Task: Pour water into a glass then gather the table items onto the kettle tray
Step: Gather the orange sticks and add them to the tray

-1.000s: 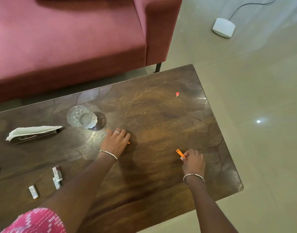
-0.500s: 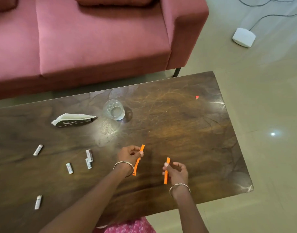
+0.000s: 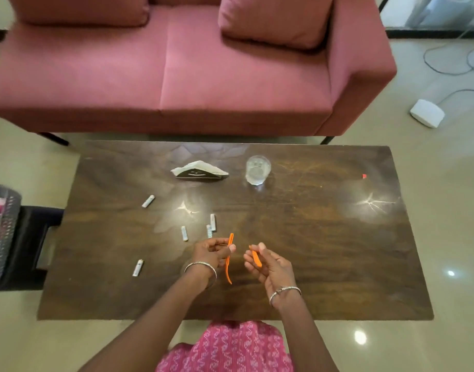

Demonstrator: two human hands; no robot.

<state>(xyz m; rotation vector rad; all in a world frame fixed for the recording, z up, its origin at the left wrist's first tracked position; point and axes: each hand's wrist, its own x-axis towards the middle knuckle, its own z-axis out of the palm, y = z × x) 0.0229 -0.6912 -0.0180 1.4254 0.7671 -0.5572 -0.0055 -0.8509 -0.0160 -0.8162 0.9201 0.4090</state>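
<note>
Your left hand (image 3: 209, 253) pinches the long orange stick (image 3: 228, 264), your right hand (image 3: 273, 267) the short orange stick (image 3: 256, 258), above the near tabletop (image 3: 311, 237). Pass both into one hand so freed fingers can gather the sachets (image 3: 184, 233).

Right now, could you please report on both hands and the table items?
Left hand pinches one orange stick; right hand holds the second orange stick. Glass, napkin holder, white sachets uncollected on the table. Nothing blocks the hands.
</note>
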